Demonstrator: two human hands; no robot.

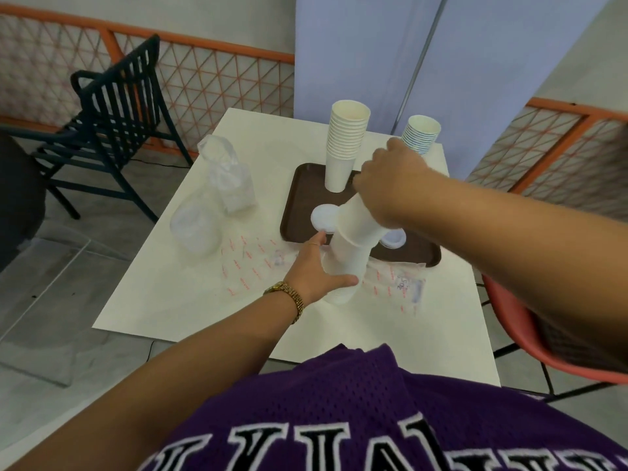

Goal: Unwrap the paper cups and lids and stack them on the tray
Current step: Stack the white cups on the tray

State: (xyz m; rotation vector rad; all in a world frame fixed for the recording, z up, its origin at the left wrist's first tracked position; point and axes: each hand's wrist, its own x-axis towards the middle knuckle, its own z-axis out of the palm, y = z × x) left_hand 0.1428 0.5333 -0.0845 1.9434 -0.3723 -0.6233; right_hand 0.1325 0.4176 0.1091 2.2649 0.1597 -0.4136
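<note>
Head view: a person stands over a white table [176, 294] with a brown tray [295, 212] at its far middle
Step in hand: by my reading, a long stack of white cups [353, 239] is being brought toward the tray, to be stood or split there
Left hand [314, 273]: its grip is curled round the near end of the stack, thumb across the front, just above the table
Right hand [390, 185]: fingers closed over the far, upper end of the stack, above the tray
Stack in hand: tilted, with a visible step in its middle where the cups seem partly pulled apart
Already on the tray: a tall stack of plain cups [345, 147] standing upright at the far edge, and white lids [324, 217] lying flat left of the held stack; another lid [394, 239] shows under the right forearm
Blue-striped cups [419, 136]: a stack behind the right hand; whether it stands on the tray or the table I cannot tell
Wrappers: printed plastic [244, 266] lies flat on the table under the left hand, clear crumpled plastic [221, 185] well to the left
Doing it well: keep both ends supported until the base sits flat on bare tray, clear of the lids
Risk: the stepped joint could slip apart, or the standing stack be knocked over
</note>
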